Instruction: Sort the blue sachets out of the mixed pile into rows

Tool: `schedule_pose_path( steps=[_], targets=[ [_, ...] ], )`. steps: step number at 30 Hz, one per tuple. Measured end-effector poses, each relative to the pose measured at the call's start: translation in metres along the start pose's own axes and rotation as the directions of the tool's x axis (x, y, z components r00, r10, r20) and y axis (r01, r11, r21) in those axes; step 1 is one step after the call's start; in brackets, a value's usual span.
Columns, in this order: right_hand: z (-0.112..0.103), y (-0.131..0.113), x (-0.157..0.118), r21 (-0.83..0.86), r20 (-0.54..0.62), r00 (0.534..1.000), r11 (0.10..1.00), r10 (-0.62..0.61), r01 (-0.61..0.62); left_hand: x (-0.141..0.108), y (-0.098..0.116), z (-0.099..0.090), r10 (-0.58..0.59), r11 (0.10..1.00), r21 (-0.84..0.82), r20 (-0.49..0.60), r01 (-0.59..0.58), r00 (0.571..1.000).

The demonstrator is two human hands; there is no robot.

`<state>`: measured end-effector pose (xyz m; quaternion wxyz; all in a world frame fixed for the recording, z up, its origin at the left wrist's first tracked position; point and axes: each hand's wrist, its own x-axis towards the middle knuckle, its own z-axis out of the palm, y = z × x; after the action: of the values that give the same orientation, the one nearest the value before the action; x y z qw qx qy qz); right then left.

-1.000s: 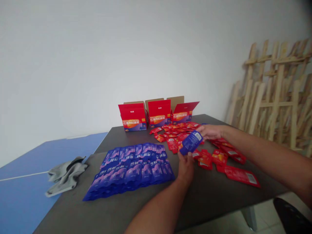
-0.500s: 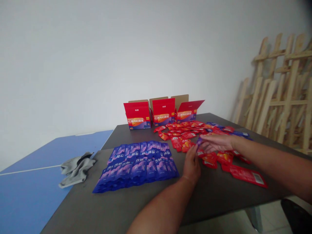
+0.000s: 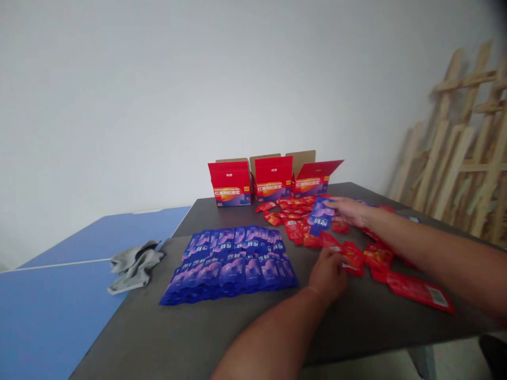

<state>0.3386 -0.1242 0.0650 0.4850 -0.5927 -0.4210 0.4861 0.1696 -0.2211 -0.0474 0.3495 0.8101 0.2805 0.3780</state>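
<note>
My right hand (image 3: 348, 211) grips a blue-purple sachet (image 3: 320, 215) by its upper end, over the pile of red sachets (image 3: 295, 229). Lower down, my left hand (image 3: 329, 272) is at the near side of that pile, its fingers bent beside a red sachet (image 3: 352, 258); whether it grips anything is hidden. Left of the hands, blue-purple sachets (image 3: 233, 266) lie in overlapping rows on the dark table (image 3: 166, 338).
Three open red boxes (image 3: 232, 190) stand in a row at the back. A grey cloth (image 3: 137, 266) lies at the left edge, across a blue table (image 3: 59, 301). Wooden frames (image 3: 455, 158) lean on the wall at right.
My hands have moved apart. The blue-purple sachet is now spread out in my right hand, and my left hand has gone lower right to the red sachets. The view has shifted slightly.
</note>
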Motion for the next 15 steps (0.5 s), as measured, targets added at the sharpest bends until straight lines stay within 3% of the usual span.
schedule_pose_path(
  steps=[5,10,15],
  targets=[
    [0.044,-0.007,0.019,0.025,0.070,0.997,0.999,-0.029,0.027,0.001,-0.004,0.005,0.013,1.000,0.026,0.117,-0.016,0.993],
    [0.110,-0.012,0.032,0.031,0.206,0.979,1.000,-0.004,-0.002,0.001,-0.004,0.005,-0.006,0.999,0.044,0.152,-0.001,0.988],
    [0.177,-0.007,0.039,-0.020,0.241,0.970,0.999,-0.022,0.027,0.000,0.014,-0.007,-0.001,0.997,0.081,0.221,-0.017,0.975]
  ],
)
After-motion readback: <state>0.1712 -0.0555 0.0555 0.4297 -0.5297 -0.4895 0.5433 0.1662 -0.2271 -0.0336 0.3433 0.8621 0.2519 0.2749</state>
